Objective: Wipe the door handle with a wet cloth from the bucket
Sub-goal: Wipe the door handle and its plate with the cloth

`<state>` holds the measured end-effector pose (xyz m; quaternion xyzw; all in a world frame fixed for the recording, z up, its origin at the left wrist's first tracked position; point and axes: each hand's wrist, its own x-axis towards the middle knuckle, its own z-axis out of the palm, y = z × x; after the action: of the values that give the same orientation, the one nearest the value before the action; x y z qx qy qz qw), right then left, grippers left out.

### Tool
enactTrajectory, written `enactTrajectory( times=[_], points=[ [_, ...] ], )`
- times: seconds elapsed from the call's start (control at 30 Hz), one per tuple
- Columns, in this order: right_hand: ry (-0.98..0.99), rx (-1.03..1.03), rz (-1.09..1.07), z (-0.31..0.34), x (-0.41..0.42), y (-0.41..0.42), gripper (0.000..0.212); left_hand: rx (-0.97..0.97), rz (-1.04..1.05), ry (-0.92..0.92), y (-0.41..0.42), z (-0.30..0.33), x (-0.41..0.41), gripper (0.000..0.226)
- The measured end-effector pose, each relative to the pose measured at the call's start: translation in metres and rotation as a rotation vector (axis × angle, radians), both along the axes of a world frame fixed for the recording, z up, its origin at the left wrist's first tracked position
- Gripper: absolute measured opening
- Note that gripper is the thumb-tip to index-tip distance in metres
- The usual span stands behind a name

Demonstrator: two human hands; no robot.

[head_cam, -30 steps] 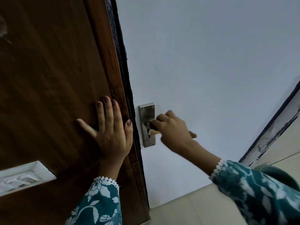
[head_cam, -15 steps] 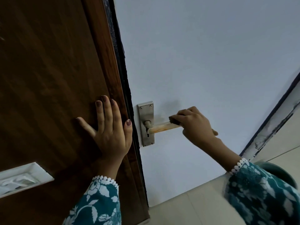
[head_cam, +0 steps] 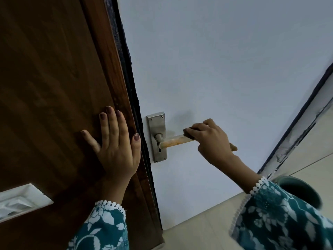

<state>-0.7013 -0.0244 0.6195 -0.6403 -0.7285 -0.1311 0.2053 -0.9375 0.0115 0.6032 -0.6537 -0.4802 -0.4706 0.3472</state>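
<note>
Left hand (head_cam: 115,147) flat and wide open against the brown wooden door (head_cam: 54,87), fingers spread, holding nothing. Right hand (head_cam: 212,139) closed around the far end of the door handle (head_cam: 177,140), with a dark cloth (head_cam: 189,132) pressed between fingers and lever. Only a small dark corner of the cloth visible at the fingertips; wet or dry, cannot tell. Lever pale with orange, rust-like stains along the bare part, pointing right from a steel plate (head_cam: 156,136) with a keyhole under the spindle. Plate fixed on the pale door face (head_cam: 216,69), just right of the dark door edge. Tip of the lever visible behind the right hand. Both sleeves (head_cam: 281,219) teal with white flower print and white lace trim. White plastic fitting (head_cam: 21,201) on the brown door, low left. Beige floor tiles (head_cam: 198,231) at bottom. Rounded green rim (head_cam: 302,190), maybe the bucket, partly hidden behind the right sleeve.
</note>
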Motion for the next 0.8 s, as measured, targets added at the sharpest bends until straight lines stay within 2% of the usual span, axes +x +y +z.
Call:
enactTrajectory(
  times=[0.27, 0.37, 0.53, 0.8],
  points=[
    [-0.013, 0.021, 0.166, -0.007, -0.065, 0.004, 0.049, 0.016, 0.019, 0.017, 0.001, 0.000, 0.002, 0.058],
    [0.051, 0.054, 0.083, -0.008, -0.034, 0.004, 0.054, 0.019, 0.024, 0.022, 0.002, -0.001, 0.002, 0.058],
    [0.159, 0.049, -0.081, -0.020, 0.011, 0.006, 0.050, 0.023, 0.022, 0.023, 0.002, -0.003, 0.000, 0.059],
    [0.255, 0.152, -0.011, -0.031, -0.017, 0.006, 0.054, 0.007, -0.020, 0.016, 0.000, -0.001, 0.001, 0.059]
  ],
)
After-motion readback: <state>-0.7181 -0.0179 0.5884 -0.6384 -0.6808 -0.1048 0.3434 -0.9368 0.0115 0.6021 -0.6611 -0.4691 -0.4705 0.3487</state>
